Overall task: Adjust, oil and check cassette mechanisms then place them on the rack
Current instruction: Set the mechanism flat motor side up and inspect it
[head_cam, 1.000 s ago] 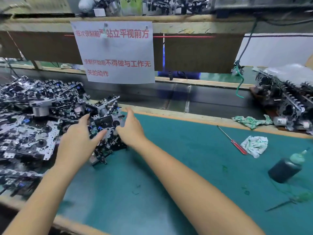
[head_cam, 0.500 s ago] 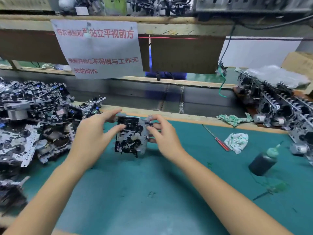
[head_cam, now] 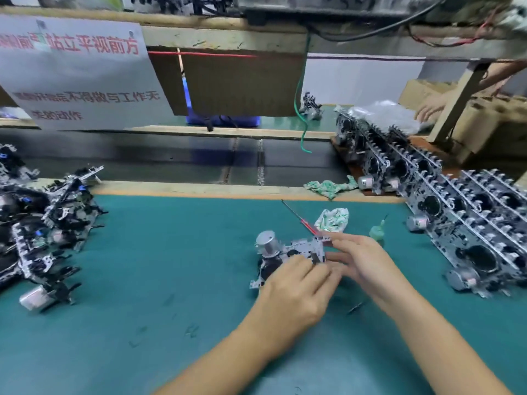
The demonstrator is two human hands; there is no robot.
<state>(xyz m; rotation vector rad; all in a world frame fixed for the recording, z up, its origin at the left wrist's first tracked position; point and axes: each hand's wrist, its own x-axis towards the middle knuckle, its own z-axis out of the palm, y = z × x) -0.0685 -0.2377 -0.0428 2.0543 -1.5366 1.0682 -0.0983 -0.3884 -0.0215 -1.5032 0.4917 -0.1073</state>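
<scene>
Both hands hold one cassette mechanism [head_cam: 291, 253] just above the green surface [head_cam: 159, 280], a little right of centre: the left hand [head_cam: 296, 292] grips its near edge with curled fingers, and the right hand [head_cam: 359, 260] pinches its right end. Its silver motor can points up at the left end. A heap of loose mechanisms [head_cam: 42, 232] lies at the left; filled racks [head_cam: 456, 212] stand at the right. Behind the hands lie a red-handled screwdriver [head_cam: 299, 218], a crumpled cloth [head_cam: 333, 220] and a green-capped oil bottle [head_cam: 377, 230]. A white sign [head_cam: 77, 72] carries red Chinese writing, partly blurred; "站立平视前方" reads clearly.
</scene>
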